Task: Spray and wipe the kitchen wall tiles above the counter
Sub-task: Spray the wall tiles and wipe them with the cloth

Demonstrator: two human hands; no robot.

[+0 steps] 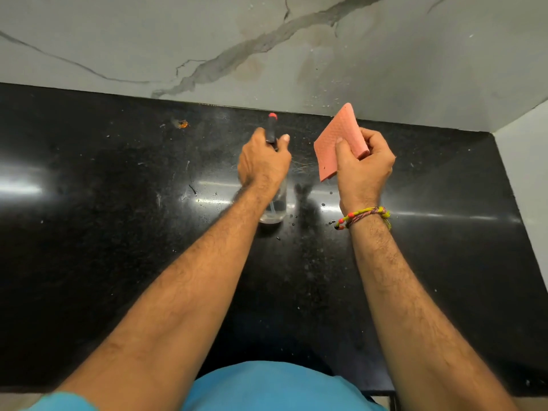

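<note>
A clear spray bottle (274, 210) with a black head and red nozzle stands on the black counter (118, 232). My left hand (262, 161) grips its head from above, fingers curled round the trigger part. To the right, my right hand (363, 164) pinches a folded pink cloth (333, 140), held up above the counter with its top corner near the wall's base. The grey marbled wall tiles (296, 48) rise behind the counter, with faint brownish stains and small droplets on them.
A side wall (527, 161) closes off the counter at the right. A small orange speck (182, 123) lies near the counter's back edge at the left. Water drops dot the counter around the bottle. My blue shirt (267, 387) shows at the bottom.
</note>
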